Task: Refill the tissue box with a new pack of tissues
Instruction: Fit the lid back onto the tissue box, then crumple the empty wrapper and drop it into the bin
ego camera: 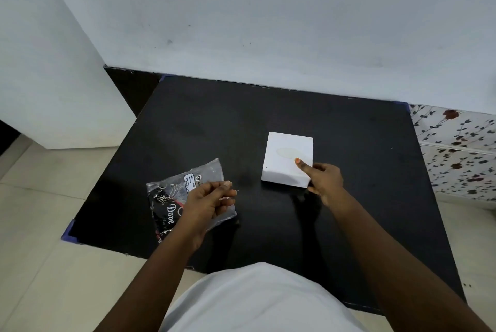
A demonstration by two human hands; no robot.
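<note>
A black surface (214, 122) stands against a pale wall, and on it lie the two things of the task. The white tissue box (281, 154) sits a little right of the middle, lying flat with its broad top face up; a faint oval mark shows on that face. The box is nearly square, so no long axis is clear, and its sides are turned slightly clockwise from the surface's edges, its far left corner pointing toward 11 o'clock.

The right hand (323, 177) is at the box's near right corner, at about 5 o'clock from its middle. Its thumb lies on the top face with the tip pointing toward 10 o'clock, and the other fingers curl around the side of that corner, so the hand grips the box.

The tissue pack (163, 205) lies at about 8 o'clock from the box, well apart from it. It is a clear crinkled wrapper with dark print and the word "Dove", and its long axis runs from 7 o'clock to 1 o'clock, the far end pointing toward the box's side of the surface.

The left hand (209, 201) is over the pack's right half, fingers (226, 184) curled and drawn together; whether they pinch the wrapper I cannot tell.
</note>
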